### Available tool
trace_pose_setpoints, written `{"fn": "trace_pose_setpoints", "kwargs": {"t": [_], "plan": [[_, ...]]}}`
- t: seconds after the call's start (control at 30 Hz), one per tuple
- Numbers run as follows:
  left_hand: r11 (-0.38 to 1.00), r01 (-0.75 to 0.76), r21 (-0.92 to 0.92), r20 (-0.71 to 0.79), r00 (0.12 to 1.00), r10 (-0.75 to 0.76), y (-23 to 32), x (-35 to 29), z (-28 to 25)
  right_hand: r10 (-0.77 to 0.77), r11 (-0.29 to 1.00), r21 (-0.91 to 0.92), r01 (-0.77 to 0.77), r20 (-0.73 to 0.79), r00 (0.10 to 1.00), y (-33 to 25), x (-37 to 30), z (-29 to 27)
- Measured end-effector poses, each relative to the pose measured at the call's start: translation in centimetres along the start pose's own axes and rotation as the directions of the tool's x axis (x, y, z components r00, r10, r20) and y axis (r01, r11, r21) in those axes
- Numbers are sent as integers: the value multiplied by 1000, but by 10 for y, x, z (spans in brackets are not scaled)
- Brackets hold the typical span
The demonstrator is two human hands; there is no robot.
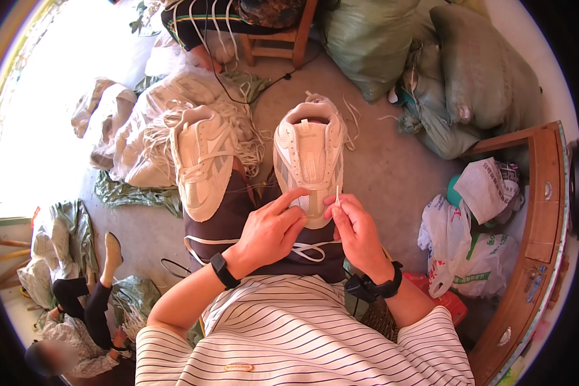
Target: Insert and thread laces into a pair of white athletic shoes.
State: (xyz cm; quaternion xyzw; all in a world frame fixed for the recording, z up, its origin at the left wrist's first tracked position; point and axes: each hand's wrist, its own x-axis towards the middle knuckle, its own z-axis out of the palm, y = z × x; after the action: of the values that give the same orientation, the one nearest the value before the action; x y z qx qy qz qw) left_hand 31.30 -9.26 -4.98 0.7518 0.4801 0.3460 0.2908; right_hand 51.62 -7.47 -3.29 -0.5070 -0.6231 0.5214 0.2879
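Observation:
A cream-white sneaker (310,154) rests on my lap, toe toward me, its tongue showing between open eyelet rows with no lace across them. My left hand (267,235) is at the left of its toe, fingers bent and closed; what they hold, if anything, is hidden. On the toe's right side, my right hand (357,235) pinches a white shoelace (338,195), its tip pointing up. A second sneaker (202,161), with lace across its front, lies on my left thigh. Another white lace (309,249) loops across my lap below both hands.
Bundled white laces (164,132) and wrapped shoes (112,119) lie to the left. Large green sacks (489,71) stand at the far right, near a wooden drawer cabinet (534,257) and plastic bags (453,238). A wooden stool (280,45) and a seated person (87,321) are nearby.

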Motion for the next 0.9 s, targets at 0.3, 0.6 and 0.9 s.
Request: {"fn": "trace_pose_setpoints", "kwargs": {"t": [0.3, 0.6, 0.9], "plan": [[712, 441, -547, 50, 866, -498, 12, -25, -8, 52, 994, 97, -53, 10, 999, -10, -14, 8], [414, 431, -801, 218, 856, -469, 5, -34, -7, 151, 973, 177, -147, -12, 988, -11, -18, 9], [323, 428, -844, 239, 840, -487, 6, -28, 2, 202, 910, 345, -230, 116, 973, -3, -15, 1]]}}
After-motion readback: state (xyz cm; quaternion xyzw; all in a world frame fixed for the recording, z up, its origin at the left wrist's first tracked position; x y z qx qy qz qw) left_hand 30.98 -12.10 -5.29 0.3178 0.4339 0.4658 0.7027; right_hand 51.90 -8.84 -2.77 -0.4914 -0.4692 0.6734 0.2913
